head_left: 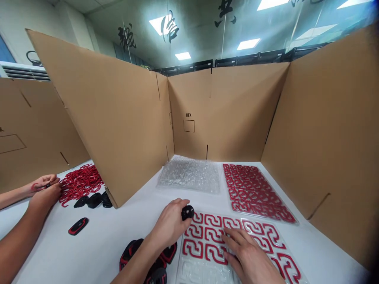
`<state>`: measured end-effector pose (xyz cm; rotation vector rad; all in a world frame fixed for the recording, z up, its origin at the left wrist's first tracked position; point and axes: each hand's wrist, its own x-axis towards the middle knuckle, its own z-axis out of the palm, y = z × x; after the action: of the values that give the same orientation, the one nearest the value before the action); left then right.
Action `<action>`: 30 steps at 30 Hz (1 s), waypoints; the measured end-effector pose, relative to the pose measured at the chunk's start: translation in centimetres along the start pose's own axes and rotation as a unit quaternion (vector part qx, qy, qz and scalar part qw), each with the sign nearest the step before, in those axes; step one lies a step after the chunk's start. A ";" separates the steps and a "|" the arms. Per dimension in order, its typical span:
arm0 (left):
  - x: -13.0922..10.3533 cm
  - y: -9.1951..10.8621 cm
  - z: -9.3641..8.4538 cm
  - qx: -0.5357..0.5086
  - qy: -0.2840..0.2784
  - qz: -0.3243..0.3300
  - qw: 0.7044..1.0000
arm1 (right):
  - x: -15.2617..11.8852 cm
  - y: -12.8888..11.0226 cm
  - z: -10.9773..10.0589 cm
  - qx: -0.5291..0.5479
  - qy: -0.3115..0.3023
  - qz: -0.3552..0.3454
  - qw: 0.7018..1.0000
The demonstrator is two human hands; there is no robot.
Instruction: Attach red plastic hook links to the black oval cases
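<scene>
My left hand [172, 223] holds a small black rounded part [187, 213] between its fingers, above the upper left corner of a clear plastic tray [204, 272]. Red S-shaped pieces [213, 235] lie in the tray's pockets; the nearest left pockets hold none. My right hand [247, 252] rests over the tray's middle, its fingertips at the red pieces; whether it grips one is hard to tell. Beneath my left forearm sits a pile of black parts with red trim [169, 252], partly hidden by the arm.
A second tray full of red pieces [254, 189] lies at the back right, beside stacked clear trays [189, 175]. Cardboard panels [231, 114] surround the white table. Left of one panel, another person's hands [49, 187] are near a red heap [81, 181] and black parts [94, 200].
</scene>
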<state>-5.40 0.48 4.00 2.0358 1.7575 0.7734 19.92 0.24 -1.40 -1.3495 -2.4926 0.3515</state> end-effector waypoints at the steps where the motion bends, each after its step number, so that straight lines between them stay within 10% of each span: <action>1: 0.0 0.2 0.4 0.004 0.002 0.009 1.000 | 0.0 -0.2 -0.2 0.004 -0.002 0.005 1.000; 11: -1.9 3.6 3.5 -0.023 -0.060 0.072 0.995 | -0.3 -1.2 -1.6 0.024 0.001 0.029 0.999; 21: -2.1 3.3 4.8 0.117 -0.072 0.003 0.991 | -0.4 -1.3 -1.5 -0.005 0.007 0.032 0.999; 30: 0.7 0.7 0.0 0.164 0.088 -0.061 0.981 | 0.0 -0.1 -0.9 0.001 0.017 0.025 1.000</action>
<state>-4.79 1.04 4.52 2.0872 2.2143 0.6791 20.17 0.24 -0.57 -1.4081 -2.4331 0.3375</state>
